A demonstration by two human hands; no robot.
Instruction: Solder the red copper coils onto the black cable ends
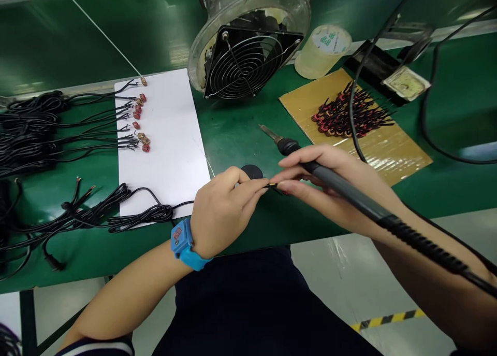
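Note:
My left hand (223, 208), with a blue wrist strap, is closed in a pinch on the end of a black cable (183, 204). Between the fingertips of both hands shows a short dark piece with a bit of yellow (272, 184). My right hand (322, 182) pinches the other side of it and also holds a soldering iron (341, 182), whose tip points up and left, away from the fingers. A small red part shows at the right fingertips. Just behind the fingers is a round black object (252, 171), partly hidden by my left hand.
White paper (166, 117) carries cable ends and small red and copper-coloured parts. Coiled black cables (29, 133) lie left. A fan (248, 66) stands at the back, beside a tape roll (323, 50). Cardboard (404, 156) holds a pile of small wired parts (349, 112), near a sponge (406, 83).

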